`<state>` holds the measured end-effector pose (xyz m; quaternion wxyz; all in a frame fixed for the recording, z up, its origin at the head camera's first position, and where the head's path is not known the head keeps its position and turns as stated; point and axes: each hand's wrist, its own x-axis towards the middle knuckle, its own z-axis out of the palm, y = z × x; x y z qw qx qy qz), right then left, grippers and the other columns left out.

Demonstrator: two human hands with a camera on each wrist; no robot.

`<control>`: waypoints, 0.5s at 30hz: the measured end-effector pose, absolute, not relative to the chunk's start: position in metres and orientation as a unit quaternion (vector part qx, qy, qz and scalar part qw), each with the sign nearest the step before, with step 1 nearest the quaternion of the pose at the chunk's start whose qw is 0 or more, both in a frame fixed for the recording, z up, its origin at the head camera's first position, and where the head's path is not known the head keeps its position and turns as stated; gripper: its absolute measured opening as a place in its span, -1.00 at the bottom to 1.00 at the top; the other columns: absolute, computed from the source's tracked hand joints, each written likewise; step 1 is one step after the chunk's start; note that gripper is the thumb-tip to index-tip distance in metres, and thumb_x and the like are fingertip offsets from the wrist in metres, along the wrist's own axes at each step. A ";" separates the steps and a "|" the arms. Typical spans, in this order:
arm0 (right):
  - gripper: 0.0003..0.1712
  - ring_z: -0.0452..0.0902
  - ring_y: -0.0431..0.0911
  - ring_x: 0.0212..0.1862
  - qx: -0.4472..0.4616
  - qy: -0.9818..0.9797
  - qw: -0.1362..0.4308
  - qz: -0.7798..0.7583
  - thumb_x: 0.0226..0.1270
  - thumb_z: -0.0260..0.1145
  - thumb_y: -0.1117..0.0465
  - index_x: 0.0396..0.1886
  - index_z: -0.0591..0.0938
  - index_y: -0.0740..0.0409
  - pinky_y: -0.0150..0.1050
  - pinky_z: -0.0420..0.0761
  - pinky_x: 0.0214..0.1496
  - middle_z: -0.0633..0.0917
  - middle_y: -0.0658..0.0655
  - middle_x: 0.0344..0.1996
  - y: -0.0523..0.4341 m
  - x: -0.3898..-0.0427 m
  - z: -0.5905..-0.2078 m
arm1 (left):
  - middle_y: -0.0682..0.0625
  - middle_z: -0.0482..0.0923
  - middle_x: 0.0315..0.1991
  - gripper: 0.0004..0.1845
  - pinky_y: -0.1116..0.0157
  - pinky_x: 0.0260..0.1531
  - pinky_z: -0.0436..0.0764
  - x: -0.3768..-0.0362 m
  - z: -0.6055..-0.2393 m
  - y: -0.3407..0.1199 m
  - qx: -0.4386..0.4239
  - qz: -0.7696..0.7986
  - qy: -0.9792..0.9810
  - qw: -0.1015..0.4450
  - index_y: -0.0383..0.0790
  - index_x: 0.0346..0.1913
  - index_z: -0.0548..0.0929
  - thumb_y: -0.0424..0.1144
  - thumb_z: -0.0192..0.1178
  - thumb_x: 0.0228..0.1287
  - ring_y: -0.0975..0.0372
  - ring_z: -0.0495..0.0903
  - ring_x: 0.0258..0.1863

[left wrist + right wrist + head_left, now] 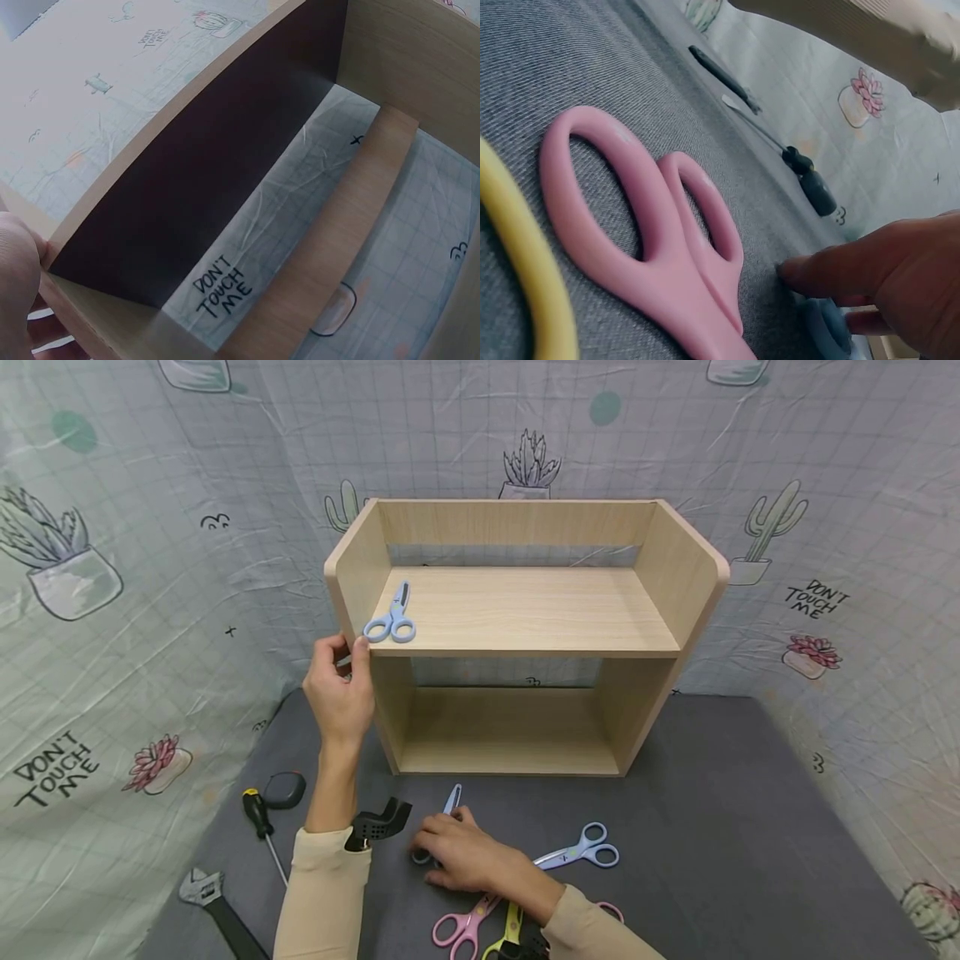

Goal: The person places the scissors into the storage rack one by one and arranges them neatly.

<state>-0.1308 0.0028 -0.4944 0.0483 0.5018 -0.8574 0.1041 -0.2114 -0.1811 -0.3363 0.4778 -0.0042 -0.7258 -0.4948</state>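
Two positions, apart. Left of frame centre: gripping shelf (525,610) with raised left hand (340,693). Bottom centre: palm-down over blue scissors (452,799) with right hand (467,852); cannot tell if gripping.

On my cam: lt. blue scissors (452,799) in front of upright 2-tier wood shelf (525,610), tip twd it, handles mostly hidden.

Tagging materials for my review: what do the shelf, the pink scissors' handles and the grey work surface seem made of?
Shelf: probably wood or laminated board, matte, with pale, fine grain.
Pink handles: likely moulded plastic, smooth, with soft highlights.
Grey work surface: apparently woven fabric, matte, its weave visible close up.
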 end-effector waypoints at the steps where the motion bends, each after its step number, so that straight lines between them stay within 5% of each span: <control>1: -0.58 0.49 -0.26 0.03 0.499 -0.859 0.052 0.105 0.14 0.52 -0.04 0.00 0.65 -0.17 -0.17 0.38 0.09 0.60 -0.18 -0.09 0.004 -0.131 -0.495 | -0.28 0.71 -0.14 -0.67 0.50 -0.23 0.57 -0.212 -0.336 -0.181 -0.004 -0.495 -0.726 0.478 -0.46 -0.07 0.62 -0.17 0.24 0.40 0.06 0.70 -0.16; 15: -0.50 0.37 -0.21 -0.02 0.435 -0.886 0.039 0.156 0.13 0.52 -0.08 0.08 0.66 -0.14 -0.26 0.32 0.00 0.53 -0.09 -0.08 0.022 -0.131 -0.497 | -0.28 0.71 -0.15 -0.67 0.51 -0.23 0.56 -0.212 -0.336 -0.181 -0.001 -0.491 -0.727 0.480 -0.46 -0.07 0.62 -0.17 0.24 0.40 0.08 0.70 -0.18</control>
